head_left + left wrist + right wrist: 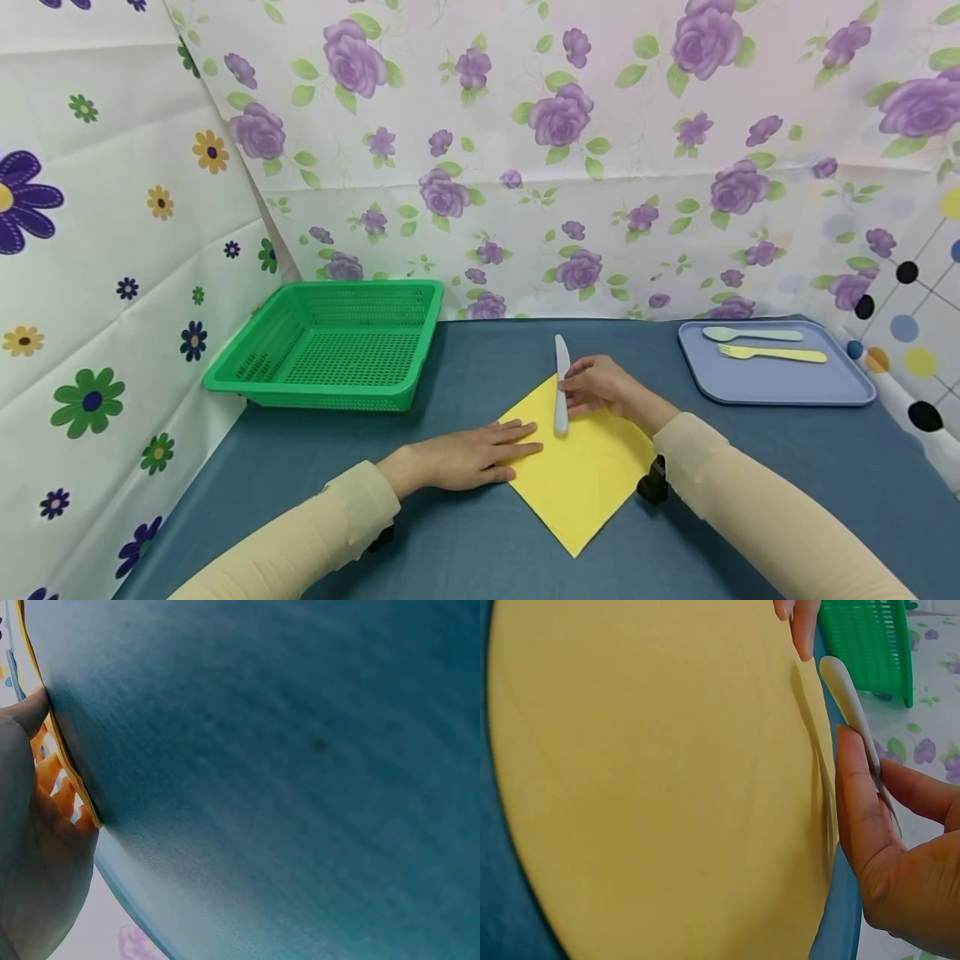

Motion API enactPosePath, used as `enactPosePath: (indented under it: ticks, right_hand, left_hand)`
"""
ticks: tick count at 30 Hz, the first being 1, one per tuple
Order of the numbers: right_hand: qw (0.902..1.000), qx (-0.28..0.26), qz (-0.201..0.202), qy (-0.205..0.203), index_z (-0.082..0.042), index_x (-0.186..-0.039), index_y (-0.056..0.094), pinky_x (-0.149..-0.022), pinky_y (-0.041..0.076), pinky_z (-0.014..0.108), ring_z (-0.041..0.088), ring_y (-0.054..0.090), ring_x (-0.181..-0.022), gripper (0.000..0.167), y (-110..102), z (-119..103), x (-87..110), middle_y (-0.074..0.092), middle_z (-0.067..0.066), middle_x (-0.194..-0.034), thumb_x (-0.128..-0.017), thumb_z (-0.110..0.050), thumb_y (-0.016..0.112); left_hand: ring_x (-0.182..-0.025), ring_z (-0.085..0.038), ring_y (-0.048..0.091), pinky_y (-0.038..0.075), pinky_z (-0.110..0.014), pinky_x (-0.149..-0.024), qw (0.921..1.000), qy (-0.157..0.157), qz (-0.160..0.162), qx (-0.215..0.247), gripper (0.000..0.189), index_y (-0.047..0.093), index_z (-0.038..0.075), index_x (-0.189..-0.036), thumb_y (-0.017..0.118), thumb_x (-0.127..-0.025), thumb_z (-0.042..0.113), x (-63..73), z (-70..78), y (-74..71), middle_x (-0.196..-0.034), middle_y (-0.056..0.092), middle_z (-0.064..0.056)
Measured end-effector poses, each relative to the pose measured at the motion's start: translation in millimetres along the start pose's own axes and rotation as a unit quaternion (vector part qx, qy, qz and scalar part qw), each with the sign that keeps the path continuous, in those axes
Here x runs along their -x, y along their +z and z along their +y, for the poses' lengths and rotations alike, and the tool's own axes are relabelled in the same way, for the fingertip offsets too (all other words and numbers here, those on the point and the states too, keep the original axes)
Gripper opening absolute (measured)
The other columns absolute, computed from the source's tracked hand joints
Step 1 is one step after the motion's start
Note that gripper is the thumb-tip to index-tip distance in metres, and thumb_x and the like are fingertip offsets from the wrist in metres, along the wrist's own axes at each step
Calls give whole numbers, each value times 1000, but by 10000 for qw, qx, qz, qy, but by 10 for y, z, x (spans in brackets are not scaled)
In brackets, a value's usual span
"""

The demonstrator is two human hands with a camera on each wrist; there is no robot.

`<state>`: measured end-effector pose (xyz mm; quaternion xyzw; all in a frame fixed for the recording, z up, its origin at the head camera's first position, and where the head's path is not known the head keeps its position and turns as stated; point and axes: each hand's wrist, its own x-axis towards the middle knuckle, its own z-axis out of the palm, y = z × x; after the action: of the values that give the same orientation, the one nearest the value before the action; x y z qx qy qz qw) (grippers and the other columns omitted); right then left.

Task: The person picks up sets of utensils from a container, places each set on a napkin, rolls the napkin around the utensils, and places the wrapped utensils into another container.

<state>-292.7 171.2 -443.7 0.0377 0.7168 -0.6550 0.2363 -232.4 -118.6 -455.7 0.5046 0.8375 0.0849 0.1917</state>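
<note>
A yellow napkin (585, 483) lies on the blue table with one corner toward me. Over its upper part, my right hand (600, 387) pinches a pale table knife (562, 408) between thumb and fingers, blade pointing away and handle toward me. In the right wrist view the knife (847, 694) hangs a little above the napkin (660, 780), held by the fingertips. My left hand (476, 454) rests with outstretched fingers on the napkin's left corner. The left wrist view shows part of that hand (52, 862) beside the napkin's thin yellow edge.
A green plastic basket (322, 392) stands at the back left. At the back right is a blue-grey tray (780, 383) carrying a pale spoon (750, 334) and a yellow fork (772, 353). Flowered cloth (480, 208) hangs behind the table (450, 542) and along its left side.
</note>
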Motion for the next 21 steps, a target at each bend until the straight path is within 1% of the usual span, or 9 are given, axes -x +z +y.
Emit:
enactPosePath:
  ticks: [9,14,21]
  right_hand:
    - [10000,-11,72,39,6,-123,56,-66,65,39,24,72,-68,26,84,37,7,70,18,-88,-101,-3,67]
    - [10000,51,47,-41,8,-122,56,-65,65,39,24,71,-66,26,132,36,28,68,18,-86,-101,-2,66]
    - [9997,169,148,-14,8,-120,56,-61,64,36,22,70,-62,24,180,43,31,68,19,-82,-100,1,67]
  left_hand:
    - [-160,-15,6,12,-37,-130,10000,0,44,8,56,20,32,-168,36,-115,42,13,1,13,-175,8,7]
    - [-160,-15,6,12,-37,-130,10000,-19,46,55,56,21,32,-168,36,-115,41,16,10,9,-175,8,7]
    - [-160,-16,6,13,-38,-130,10000,-8,60,40,56,21,32,-168,36,-115,41,11,17,3,-175,8,6]
